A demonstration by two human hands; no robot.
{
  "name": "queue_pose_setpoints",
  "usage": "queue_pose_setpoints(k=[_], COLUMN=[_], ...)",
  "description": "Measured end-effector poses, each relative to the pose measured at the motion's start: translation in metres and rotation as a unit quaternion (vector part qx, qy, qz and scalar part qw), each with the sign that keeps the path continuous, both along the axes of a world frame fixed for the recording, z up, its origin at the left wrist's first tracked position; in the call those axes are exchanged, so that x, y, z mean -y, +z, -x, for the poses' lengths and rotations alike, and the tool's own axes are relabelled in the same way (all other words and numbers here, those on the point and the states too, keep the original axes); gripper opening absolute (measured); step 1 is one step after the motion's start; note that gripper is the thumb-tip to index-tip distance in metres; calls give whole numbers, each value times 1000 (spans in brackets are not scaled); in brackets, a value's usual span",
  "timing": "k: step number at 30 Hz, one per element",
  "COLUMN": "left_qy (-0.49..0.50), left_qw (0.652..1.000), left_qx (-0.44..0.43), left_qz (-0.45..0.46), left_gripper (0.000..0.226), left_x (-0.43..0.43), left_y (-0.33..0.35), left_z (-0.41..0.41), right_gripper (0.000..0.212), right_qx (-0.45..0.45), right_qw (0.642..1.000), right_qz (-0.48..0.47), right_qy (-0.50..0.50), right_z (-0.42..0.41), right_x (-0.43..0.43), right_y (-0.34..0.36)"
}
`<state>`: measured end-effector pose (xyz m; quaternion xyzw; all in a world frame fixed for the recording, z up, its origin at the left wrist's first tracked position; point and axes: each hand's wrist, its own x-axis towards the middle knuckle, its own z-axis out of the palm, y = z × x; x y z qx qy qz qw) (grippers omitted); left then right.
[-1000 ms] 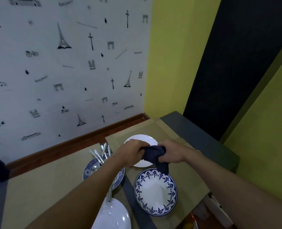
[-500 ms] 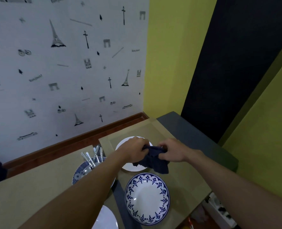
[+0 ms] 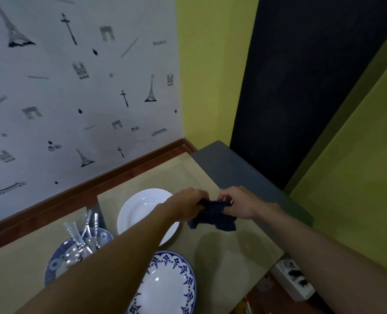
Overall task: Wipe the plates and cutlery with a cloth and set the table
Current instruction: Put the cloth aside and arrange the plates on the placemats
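- The dark blue cloth [image 3: 213,217] hangs bunched between both hands, above the beige mat [image 3: 244,252]. Its shadow lies on the mat below, so we take it to be lifted, not resting.
- The left hand [image 3: 189,203] grips one end with its fingers curled round the fabric. The right hand [image 3: 240,203] pinches the other end between thumb and fingertips.
- We read this two-handed hold as gathering or refolding the cloth into a pad fit for wiping.
- The white plate [image 3: 140,211] lies flat on the mat just left of the cloth, partly under the left forearm. It is near enough to seem the next piece in line, though we cannot tell whether it is already wiped.
- The blue-rimmed plate [image 3: 172,284] sits face up nearer to us, just beside the white one.
- The cutlery [image 3: 83,236] is piled in a blue patterned dish [image 3: 54,266] at the left, its handles pointing toward the wall. We judge that it is kept together as stock for wiping, not yet laid at places.
- The cloth touches no plate, so we place the task at an early stage, with the setting out not yet done.
- The cloth's loose corners dangle low and could drag across a plate. The left forearm also passes close over the white plate's rim.
- A white power strip [image 3: 294,282] lies on the floor beyond the table's right edge.
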<state>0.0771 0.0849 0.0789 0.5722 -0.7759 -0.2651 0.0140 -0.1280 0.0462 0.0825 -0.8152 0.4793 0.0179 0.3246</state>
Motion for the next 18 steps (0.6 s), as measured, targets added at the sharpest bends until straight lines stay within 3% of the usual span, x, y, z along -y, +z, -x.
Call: queue_pose_setpoints(k=[7, 12, 18], left_qy=[-41, -37, 5], left_qw=[998, 998, 999], left_qx=[38, 47, 26], left_qz=[9, 8, 22], left_gripper=[15, 14, 18], left_x=[63, 100, 129], left_y=[-20, -33, -58], left_z=[74, 122, 165], right_gripper=[25, 11, 17], right_qx=[-22, -33, -47], right_qw=[996, 988, 976], right_qz=[23, 62, 118], right_qy=[-81, -139, -178], right_z=[73, 114, 144], right_x=[44, 68, 94], right_y=[-34, -49, -73])
